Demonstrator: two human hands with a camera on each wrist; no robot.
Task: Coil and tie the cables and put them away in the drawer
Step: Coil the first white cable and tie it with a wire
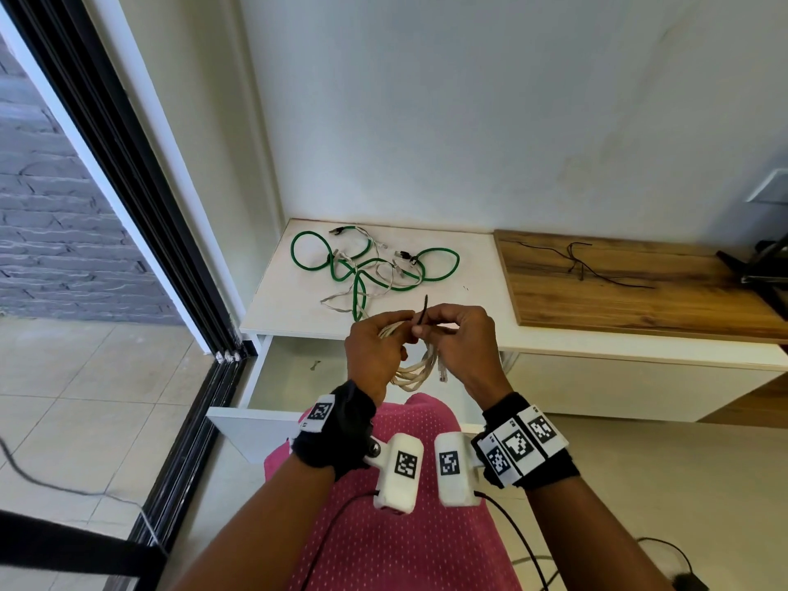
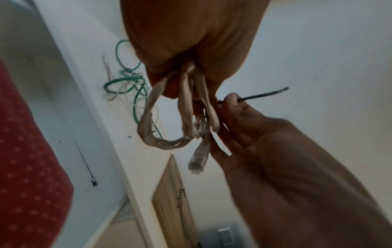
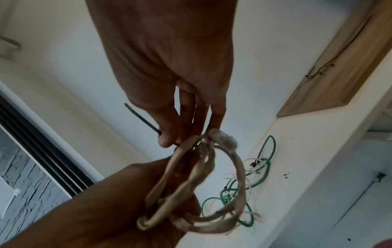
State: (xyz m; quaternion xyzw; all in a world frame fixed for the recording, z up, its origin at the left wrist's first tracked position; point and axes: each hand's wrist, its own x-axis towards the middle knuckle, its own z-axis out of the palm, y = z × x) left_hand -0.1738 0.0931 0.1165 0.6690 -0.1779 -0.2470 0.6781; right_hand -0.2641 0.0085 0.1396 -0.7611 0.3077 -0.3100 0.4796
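A beige flat network cable (image 1: 415, 371) is wound into a small coil that hangs over the open drawer (image 1: 290, 377). My left hand (image 1: 398, 332) grips the top of the coil (image 2: 191, 114), whose clear plug (image 2: 198, 162) dangles. My right hand (image 1: 426, 330) pinches a thin black cable tie (image 1: 423, 310) against the coil; the tie's free end (image 2: 267, 95) sticks up past the fingers. In the right wrist view the tie (image 3: 142, 119) passes under the thumb beside the coil (image 3: 201, 184). A green cable (image 1: 375, 264) lies tangled with pale cables on the white cabinet top (image 1: 460, 300).
Several loose black ties (image 1: 575, 260) lie on the wooden top (image 1: 639, 300) to the right. A dark stand (image 1: 759, 266) sits at the far right. A black sliding-door frame (image 1: 128, 206) runs along the left. My lap in pink cloth (image 1: 409, 526) is below the hands.
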